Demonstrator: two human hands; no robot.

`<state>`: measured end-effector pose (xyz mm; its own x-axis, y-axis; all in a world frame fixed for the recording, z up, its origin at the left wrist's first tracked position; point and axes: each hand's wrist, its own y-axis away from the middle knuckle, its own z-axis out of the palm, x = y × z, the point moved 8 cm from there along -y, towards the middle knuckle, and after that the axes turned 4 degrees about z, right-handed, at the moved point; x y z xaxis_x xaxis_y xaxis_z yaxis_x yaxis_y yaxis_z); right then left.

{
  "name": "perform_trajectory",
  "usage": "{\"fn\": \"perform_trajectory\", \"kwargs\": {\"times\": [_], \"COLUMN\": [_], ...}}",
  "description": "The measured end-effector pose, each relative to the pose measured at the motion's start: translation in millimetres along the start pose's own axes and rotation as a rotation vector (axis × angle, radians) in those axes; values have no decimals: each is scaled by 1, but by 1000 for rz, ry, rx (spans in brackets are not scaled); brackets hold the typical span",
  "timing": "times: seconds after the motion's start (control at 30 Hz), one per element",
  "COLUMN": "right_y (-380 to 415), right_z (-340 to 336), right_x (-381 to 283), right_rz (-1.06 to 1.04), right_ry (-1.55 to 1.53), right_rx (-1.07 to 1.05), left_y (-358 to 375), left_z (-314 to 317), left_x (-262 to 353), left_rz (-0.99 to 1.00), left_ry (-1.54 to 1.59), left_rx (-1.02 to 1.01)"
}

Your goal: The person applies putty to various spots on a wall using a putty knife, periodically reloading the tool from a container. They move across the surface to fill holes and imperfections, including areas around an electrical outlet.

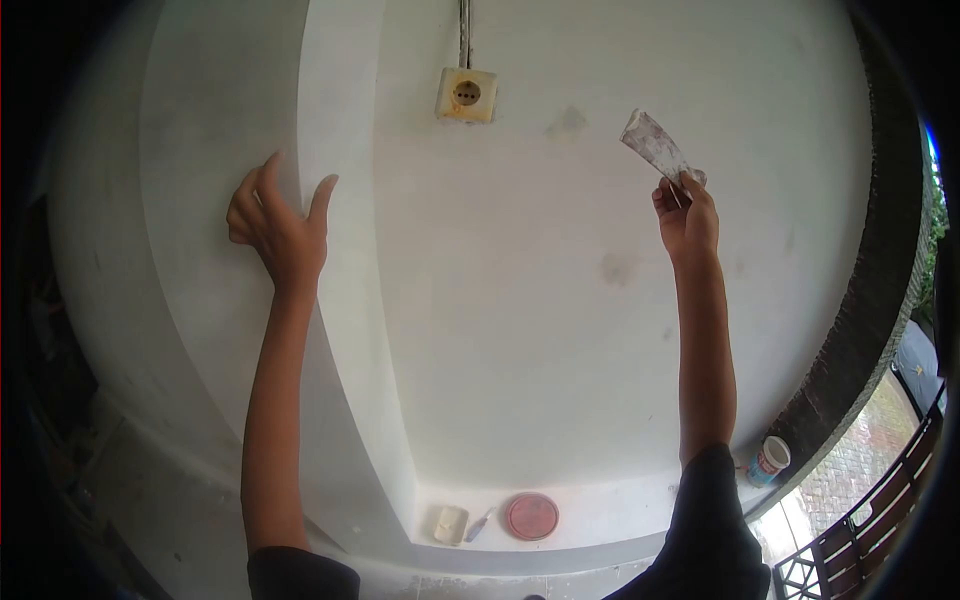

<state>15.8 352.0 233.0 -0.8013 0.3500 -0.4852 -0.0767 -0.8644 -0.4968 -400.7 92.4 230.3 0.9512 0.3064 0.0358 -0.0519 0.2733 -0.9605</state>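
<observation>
My left hand is at the edge of the white pillar, its fingers curved over one face and the thumb apart on the other side. Nothing is held in it. Raised in front of the wall, my right hand pinches the lower end of a bent strip of sandpaper, brownish and dusted with white. The strip's free end points up and to the left. Grey smudges mark the wall left of and below this hand.
A yellowed wall socket sits high on the wall. On the ledge below are a clear container, a small putty knife, a red round lid and a paint tub. A dark gate stands lower right.
</observation>
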Motion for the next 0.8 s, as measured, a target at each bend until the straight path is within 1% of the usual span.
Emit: {"fn": "perform_trajectory", "kwargs": {"times": [0.07, 0.1, 0.17, 0.2, 0.27, 0.3, 0.37, 0.4, 0.43, 0.5, 0.53, 0.6, 0.63, 0.7, 0.8], "right_y": [-28, -43, -69, -83, -100, -108, -109, -110, -117, -106, -112, -83, -87, -93, -108], "right_z": [26, 39, 66, 79, 103, 113, 140, 151, 155, 186, 188, 212, 212, 218, 217], "right_x": [-31, -38, -61, -65, -78, -78, -92, -92, -87, -81, -77, -54, -48, -25, -7], "right_rz": [-178, -186, -349, -356, -499, -494, -767, -872, -866, -1243, -1235, -1849, -1843, -1933, -1903], "right_ry": [77, 70, 151, 137, 249, 238, 557, 706, 693, 974, 963, 1184, 1181, 1351, 1398], "right_rx": [19, 3, 11, -4, 11, 4, 91, 127, 120, 85, 75, -62, -69, -114, -120], "left_y": [1, 1, -1, 0, 1, 1, 0, -1, -2, -4, -3, -4, -4, -3, -3], "left_z": [0, -2, -4, -3, 0, 0, 0, 0, 1, 0, -1, -2, -1, 0, -1], "left_x": [3, 5, 5, 4, 3, 2, 0, -1, -1, 0, 0, 2, 2, 0, 2], "left_rz": [3, 14, 26, 7, -8, -16, -20, -18, -16, -21, -33, -28, -28, -16, -4], "left_ry": [5, 4, -10, -2, -3, 13, 13, 55, 96, 103, 124, 102, 98, 82, 69], "left_rx": [-1, 5, 38, 29, 29, 25, 30, 30, 26, 23, 15, 8, 3, -1, 2]}}
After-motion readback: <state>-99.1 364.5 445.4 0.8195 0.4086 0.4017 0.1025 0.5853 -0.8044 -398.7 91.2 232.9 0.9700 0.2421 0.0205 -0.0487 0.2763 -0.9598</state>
